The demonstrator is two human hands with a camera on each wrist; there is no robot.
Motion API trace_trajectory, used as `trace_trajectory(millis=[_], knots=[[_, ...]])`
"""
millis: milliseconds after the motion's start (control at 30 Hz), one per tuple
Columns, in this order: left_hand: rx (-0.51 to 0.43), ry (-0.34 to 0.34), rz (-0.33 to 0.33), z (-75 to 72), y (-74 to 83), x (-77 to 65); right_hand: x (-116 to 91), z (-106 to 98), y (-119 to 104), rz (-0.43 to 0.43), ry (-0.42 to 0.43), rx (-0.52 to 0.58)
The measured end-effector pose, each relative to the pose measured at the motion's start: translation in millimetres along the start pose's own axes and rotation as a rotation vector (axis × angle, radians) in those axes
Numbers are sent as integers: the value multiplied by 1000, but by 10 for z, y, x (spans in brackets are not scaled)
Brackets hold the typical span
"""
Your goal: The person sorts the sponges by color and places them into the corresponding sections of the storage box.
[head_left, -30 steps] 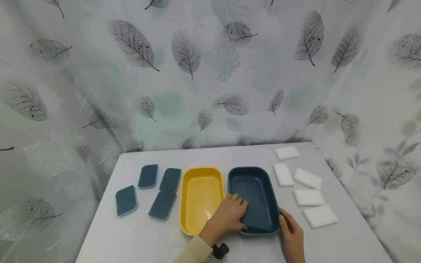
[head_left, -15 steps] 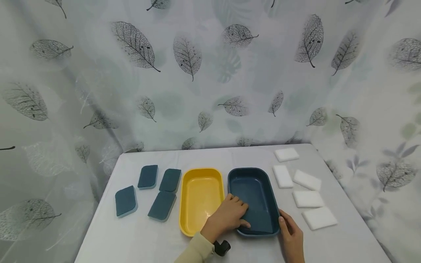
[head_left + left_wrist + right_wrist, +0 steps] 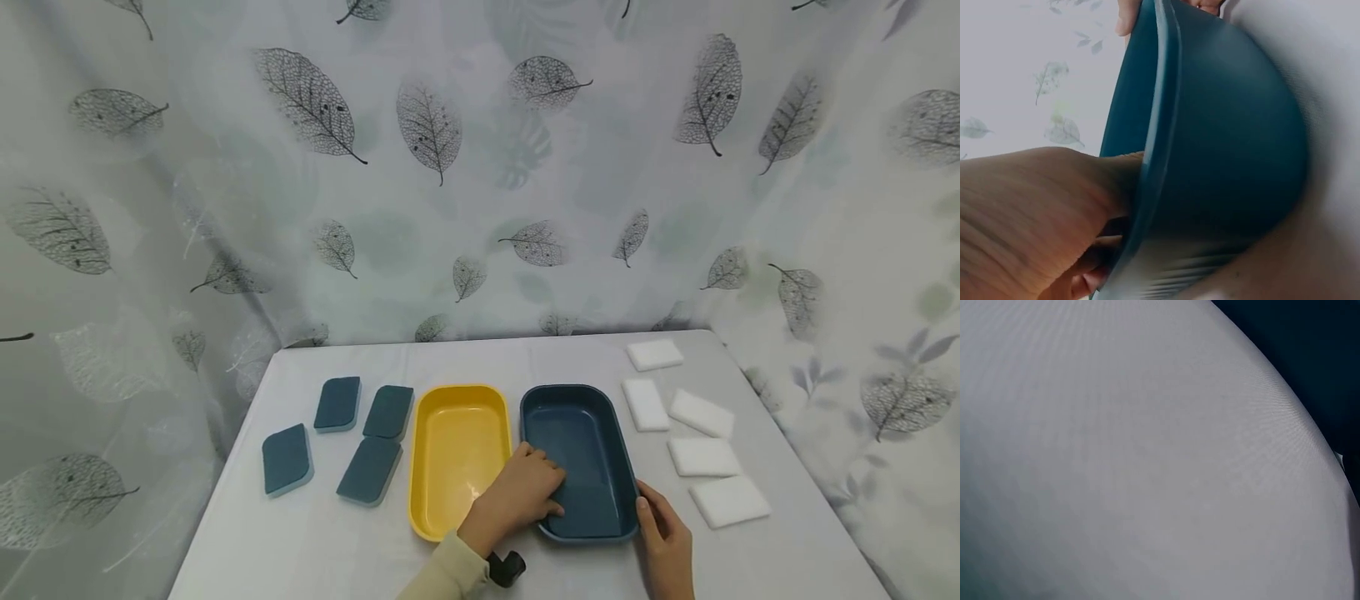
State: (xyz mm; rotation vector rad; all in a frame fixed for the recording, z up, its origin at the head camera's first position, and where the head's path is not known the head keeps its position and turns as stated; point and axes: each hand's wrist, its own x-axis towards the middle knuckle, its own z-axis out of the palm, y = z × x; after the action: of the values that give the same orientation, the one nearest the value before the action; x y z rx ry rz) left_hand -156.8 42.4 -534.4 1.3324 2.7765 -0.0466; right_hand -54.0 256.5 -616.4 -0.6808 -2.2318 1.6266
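Inside a deep, navy-blue, rectangular plastic-looking tray (image 3: 583, 435), the step in hand appears to be seating a flat dark-blue slab (image 3: 594, 510) at the near end, which calls for gentle pressing, then letting go. The left hand (image 3: 521, 492) bends over the left rim, thumb apart from fingers, any pinch impossible to tell; the right hand (image 3: 665, 542) clasps the right edge.

The left hand (image 3: 521, 487) hides part of the left rim of the blue tray (image 3: 585, 433) and a near corner of the yellow tray (image 3: 457, 442). Whether the dark patch (image 3: 596, 510) is separate is too faint to tell. The bottom edge crops the sleeve (image 3: 450, 568) and right hand (image 3: 663, 537); in the left wrist view, a wall conceals the left fingertips.
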Motion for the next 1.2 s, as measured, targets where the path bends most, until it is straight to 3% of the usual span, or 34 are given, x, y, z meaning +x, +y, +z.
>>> trace_trajectory(millis=[167,500,900,1200], knots=[[-24,44,24,-16,-17,-53,-7,-3,-14,-7,-5,5],[-224,227,35,-11,-76,-243,-20,-12,0,-34,13,-20],[-250,555,-144,40,-223,-565,21,25,-37,16,-9,-18],[-228,674,-319,33,-409,-849,14,12,-13,2,2,-31]])
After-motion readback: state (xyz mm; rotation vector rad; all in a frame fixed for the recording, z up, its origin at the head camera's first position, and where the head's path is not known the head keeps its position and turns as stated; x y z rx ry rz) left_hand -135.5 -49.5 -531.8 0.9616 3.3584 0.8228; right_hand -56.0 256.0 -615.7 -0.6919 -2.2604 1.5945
